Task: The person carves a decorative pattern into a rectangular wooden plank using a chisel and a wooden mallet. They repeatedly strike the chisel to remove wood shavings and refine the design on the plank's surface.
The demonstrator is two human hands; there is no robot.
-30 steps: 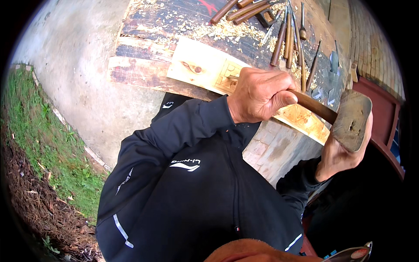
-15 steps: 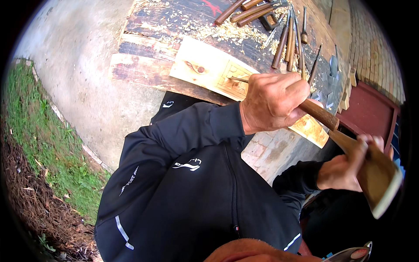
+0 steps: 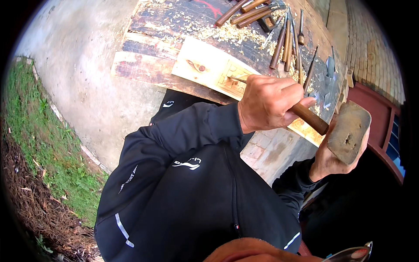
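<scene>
My left hand (image 3: 268,102) is closed around a chisel (image 3: 310,120) with a round brown wooden handle. Its thin metal shaft points left, and the tip meets the carved lines on a pale wooden board (image 3: 192,56). A worn wooden mallet (image 3: 351,129) is in my right hand (image 3: 325,161), whose fingers are mostly hidden behind the mallet's block. The mallet is close to the butt of the chisel handle; I cannot tell whether they touch. Carved outlines show on the board just left of my left hand, and a knot lies farther left.
The board rests on a dark, worn workbench (image 3: 148,48) strewn with wood shavings (image 3: 227,32). Several wood-handled chisels (image 3: 288,43) lie on the far right side. Grey flat pieces (image 3: 327,81) are near the right edge. Concrete ground (image 3: 87,78) and grass (image 3: 48,131) lie left.
The mallet has turned and moved up and left, closer to the end of the chisel handle. My left hand and the chisel have shifted only slightly.
</scene>
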